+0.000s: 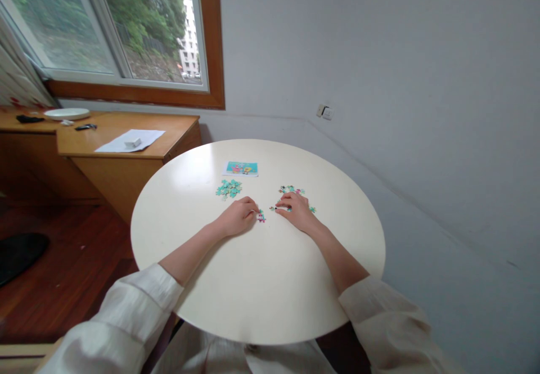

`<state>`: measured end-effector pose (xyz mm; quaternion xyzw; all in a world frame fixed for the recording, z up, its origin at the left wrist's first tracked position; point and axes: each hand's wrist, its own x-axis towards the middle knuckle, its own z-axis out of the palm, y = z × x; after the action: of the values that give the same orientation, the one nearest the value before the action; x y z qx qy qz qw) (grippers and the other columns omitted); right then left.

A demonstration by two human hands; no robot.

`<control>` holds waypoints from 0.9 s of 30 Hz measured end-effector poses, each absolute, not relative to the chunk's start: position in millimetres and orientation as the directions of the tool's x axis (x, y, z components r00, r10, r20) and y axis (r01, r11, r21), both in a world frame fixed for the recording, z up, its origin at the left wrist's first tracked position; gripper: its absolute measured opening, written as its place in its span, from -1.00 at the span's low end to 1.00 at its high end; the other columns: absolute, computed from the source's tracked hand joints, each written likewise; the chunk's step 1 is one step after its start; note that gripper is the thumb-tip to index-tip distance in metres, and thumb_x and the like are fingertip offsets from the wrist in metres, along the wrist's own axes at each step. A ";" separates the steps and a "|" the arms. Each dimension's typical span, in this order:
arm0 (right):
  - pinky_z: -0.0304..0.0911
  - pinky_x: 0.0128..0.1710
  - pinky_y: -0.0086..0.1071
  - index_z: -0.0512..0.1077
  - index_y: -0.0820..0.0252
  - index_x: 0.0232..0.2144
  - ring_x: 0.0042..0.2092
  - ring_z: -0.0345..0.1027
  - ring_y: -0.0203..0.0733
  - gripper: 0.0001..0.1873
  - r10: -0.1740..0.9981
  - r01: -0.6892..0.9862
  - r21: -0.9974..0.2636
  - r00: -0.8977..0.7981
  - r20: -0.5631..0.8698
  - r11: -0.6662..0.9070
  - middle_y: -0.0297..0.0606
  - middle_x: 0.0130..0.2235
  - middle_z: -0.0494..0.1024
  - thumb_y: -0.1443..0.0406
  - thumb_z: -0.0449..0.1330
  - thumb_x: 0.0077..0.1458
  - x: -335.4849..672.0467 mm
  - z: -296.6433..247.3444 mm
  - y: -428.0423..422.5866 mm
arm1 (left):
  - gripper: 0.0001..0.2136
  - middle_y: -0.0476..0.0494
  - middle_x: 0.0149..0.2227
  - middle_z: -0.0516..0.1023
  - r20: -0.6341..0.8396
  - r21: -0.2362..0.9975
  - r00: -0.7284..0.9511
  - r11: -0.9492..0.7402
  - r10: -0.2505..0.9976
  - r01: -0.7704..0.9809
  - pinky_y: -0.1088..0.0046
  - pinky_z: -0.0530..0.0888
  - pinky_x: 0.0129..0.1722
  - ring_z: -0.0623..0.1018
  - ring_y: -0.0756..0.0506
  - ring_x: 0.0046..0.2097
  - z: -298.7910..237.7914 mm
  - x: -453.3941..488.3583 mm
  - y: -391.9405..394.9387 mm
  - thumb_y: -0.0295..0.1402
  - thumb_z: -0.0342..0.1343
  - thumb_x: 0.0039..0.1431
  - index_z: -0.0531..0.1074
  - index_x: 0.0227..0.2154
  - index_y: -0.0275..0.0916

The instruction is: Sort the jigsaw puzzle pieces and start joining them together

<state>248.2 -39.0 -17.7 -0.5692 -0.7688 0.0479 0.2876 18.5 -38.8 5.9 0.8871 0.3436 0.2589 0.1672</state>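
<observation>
While a small cluster of puzzle pieces [261, 217] on the white table [253, 284] is met by the left hand [243, 215] at its edge, a loose piece [272, 208] just to its right is met by the right hand [296, 211]. The right grip is seen as narrow; whether anything is pinched in either grip cannot be told. The pieces are judged light, thin and stiff, best taken by opposite edges, as tabs may be bent.
</observation>
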 end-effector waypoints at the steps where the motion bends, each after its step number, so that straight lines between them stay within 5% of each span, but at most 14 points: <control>1: 0.07 -0.07 -0.14 0.55 0.08 -0.41 -0.14 0.33 -0.12 -0.91 0.905 0.849 -0.403 -0.184 0.382 0.343 -0.24 -0.19 0.48 0.25 0.27 -0.04 247.9 -17.0 -39.1 | -0.74 -0.19 -0.22 0.49 0.346 0.472 0.630 -0.709 0.695 0.523 0.41 0.42 -0.07 0.51 -0.07 -0.18 5.9 18.4 -38.7 -0.59 -0.06 0.05 0.53 -0.31 -0.31; 27: 0.04 -0.05 -0.16 0.50 0.12 -0.46 -0.13 0.31 -0.14 -0.95 0.909 0.827 -0.436 -0.198 0.366 0.355 -0.25 -0.22 0.49 0.30 0.23 -0.02 247.7 -17.1 -38.1 | -0.73 -0.20 -0.22 0.48 0.351 0.474 0.633 -0.714 0.690 0.515 0.40 0.42 -0.08 0.51 -0.06 -0.19 5.3 18.4 -38.5 -0.58 -0.07 0.05 0.53 -0.31 -0.31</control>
<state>247.7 -38.1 -17.1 -0.5632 -0.7706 0.0715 0.2897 18.4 -38.5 5.3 0.8880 0.3392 0.2617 0.1671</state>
